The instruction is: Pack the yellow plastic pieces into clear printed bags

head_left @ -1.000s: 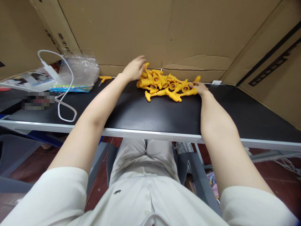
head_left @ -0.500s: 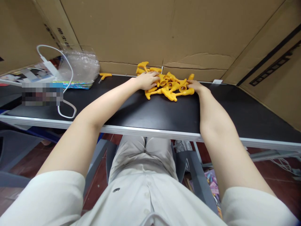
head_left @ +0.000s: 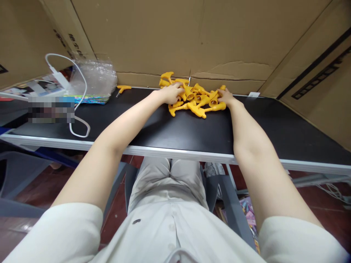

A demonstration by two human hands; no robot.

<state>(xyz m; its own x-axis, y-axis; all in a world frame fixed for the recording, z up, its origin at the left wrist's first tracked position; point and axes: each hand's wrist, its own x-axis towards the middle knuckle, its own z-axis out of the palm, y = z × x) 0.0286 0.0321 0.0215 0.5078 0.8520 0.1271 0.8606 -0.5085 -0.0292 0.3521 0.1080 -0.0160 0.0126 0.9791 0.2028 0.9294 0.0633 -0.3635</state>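
Observation:
A pile of yellow plastic corkscrews (head_left: 199,99) lies near the back of the black table, with T-shaped handles, twisted shafts and hollow bell-shaped ends. My left hand (head_left: 173,92) rests on the pile's left side, fingers apart and slightly bent over the pieces. At the right edge of the pile, my right hand (head_left: 226,97) touches the pieces with its fingers spread; some fingertips are hidden. Neither hand visibly grips a piece. Apart from the pile, a single yellow corkscrew (head_left: 124,88) with a bare metal spiral lies to the left.
Cardboard panels (head_left: 153,36) stand behind and beside the black table (head_left: 175,133). Clear plastic bags (head_left: 94,78) lie on colourful packets at the left, near a white cable (head_left: 87,126). A small white tag (head_left: 253,94) lies at the back right. A metal rim (head_left: 181,152) edges the front.
My right hand has shifted slightly up and left along the pile's edge, its fingers more spread. My left hand has moved very little, and the pile looks almost the same.

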